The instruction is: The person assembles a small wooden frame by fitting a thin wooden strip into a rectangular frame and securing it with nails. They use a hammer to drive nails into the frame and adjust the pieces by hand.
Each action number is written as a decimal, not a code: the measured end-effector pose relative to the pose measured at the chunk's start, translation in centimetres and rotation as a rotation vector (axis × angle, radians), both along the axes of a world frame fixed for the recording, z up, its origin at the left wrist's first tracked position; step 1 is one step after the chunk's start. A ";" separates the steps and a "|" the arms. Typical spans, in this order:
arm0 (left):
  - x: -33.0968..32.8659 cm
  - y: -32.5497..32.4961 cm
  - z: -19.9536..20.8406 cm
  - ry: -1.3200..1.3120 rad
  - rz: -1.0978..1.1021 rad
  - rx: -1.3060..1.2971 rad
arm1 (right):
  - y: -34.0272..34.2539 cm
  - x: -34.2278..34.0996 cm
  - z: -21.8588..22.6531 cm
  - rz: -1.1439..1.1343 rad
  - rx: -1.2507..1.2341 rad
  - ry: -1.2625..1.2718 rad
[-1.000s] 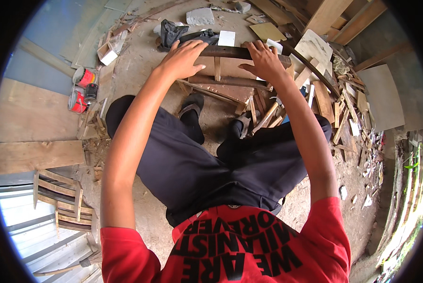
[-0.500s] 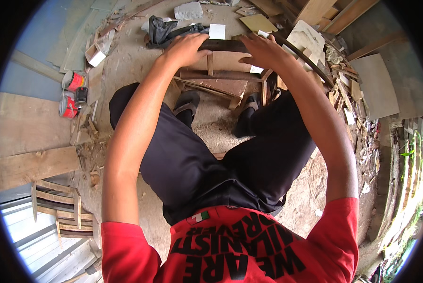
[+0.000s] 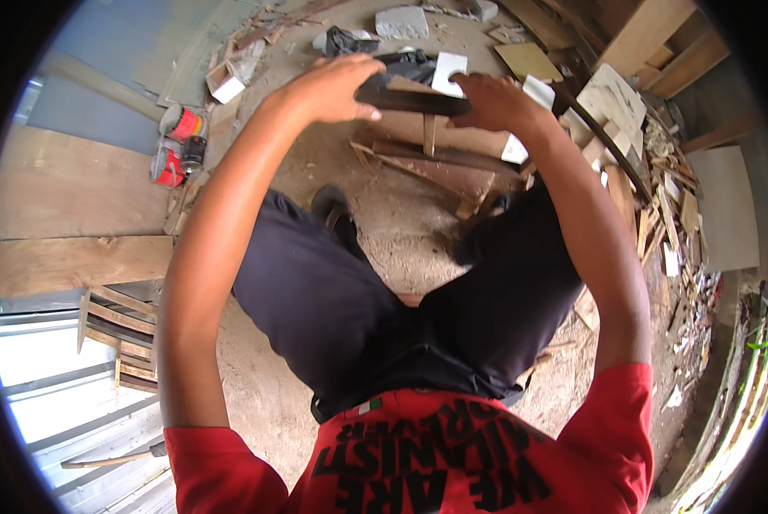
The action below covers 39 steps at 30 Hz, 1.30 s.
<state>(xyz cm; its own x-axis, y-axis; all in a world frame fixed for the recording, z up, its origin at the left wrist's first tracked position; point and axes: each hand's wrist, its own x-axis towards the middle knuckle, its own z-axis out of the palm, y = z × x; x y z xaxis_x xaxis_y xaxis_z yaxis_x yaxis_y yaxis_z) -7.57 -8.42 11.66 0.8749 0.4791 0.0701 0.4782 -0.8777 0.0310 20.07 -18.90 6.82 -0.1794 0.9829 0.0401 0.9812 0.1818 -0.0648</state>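
A dark wooden rail [image 3: 420, 104] runs between my two hands at the top of a low wooden frame. My left hand [image 3: 339, 89] is around its left end, the thumb below and fingers over the top. Around the right end, my right hand [image 3: 497, 104] is closed in the same way, its fingers partly hidden. Beneath the rail, a short wooden post [image 3: 429, 134] stands before a brown panel [image 3: 392, 130]. A reddish-brown board [image 3: 448, 177] lies lower, just ahead of my feet. Motion blurs the lower part of the frame.
Black plastic [image 3: 409, 63] and a white rectangular piece [image 3: 449, 74] lie beyond the rail. Red and black cans [image 3: 181, 123] stand at left. Wood scraps [image 3: 668, 210] are heaped at right, near a leaning board [image 3: 726, 206]. A slatted wooden piece [image 3: 122, 321] is at lower left.
The whole view has shifted, so the rail, frame and surroundings appear farther right and lower. Both hands stay at the rail's ends. My left knee and foot also show a slightly different position.
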 end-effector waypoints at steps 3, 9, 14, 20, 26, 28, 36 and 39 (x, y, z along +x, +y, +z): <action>-0.2 0.7 1.2 0.084 -0.024 -0.107 | -0.5 -0.8 1.3 0.012 -0.083 0.071; 0.7 1.9 0.5 0.063 -0.116 -0.225 | -0.8 -0.9 4.6 0.017 -0.115 0.126; 1.8 7.3 -1.2 -0.221 -0.116 -0.536 | 3.9 3.3 8.1 -0.070 -0.212 0.284; 4.1 16.1 -7.2 -0.306 0.036 -0.647 | 12.1 8.3 2.3 -0.049 -0.443 -0.008; 6.2 21.0 -17.5 -0.217 -0.019 -0.584 | 21.0 10.1 -9.6 0.070 -0.633 -0.298; 7.4 23.1 -20.6 -0.229 -0.020 -0.584 | 23.7 11.1 -14.4 0.250 -0.525 -0.406; 8.5 27.4 -29.8 -0.196 0.008 -0.033 | 33.7 9.4 -23.7 0.089 -0.190 -0.113; 9.0 27.8 -30.0 0.016 0.111 -0.464 | 32.2 9.6 -26.4 0.017 -0.626 -0.058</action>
